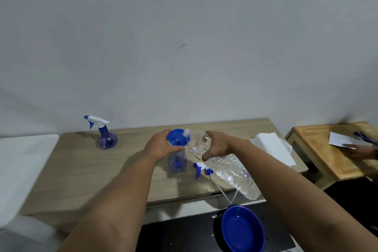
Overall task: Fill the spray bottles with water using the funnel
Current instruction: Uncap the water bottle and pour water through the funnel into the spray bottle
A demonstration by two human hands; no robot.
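Left hand (161, 147): centre of frame, fingers curled around the rim of the blue funnel (177, 137), holding it.
Funnel: seated in the neck of the open spray bottle (177, 161), upright on the wooden table (86, 169).
Right hand (214, 145): just right of the funnel, fingers wrapped around the clear water bottle (227, 165); bottle tilted, mouth at the funnel rim.
Trigger head (201, 168): detached, lying on the table beside the open bottle.
Second spray bottle (104, 135): capped, upright, left of centre.
Blue bowl (242, 229): lower right, below the table edge.
Paper towel (272, 147): right end of the table.
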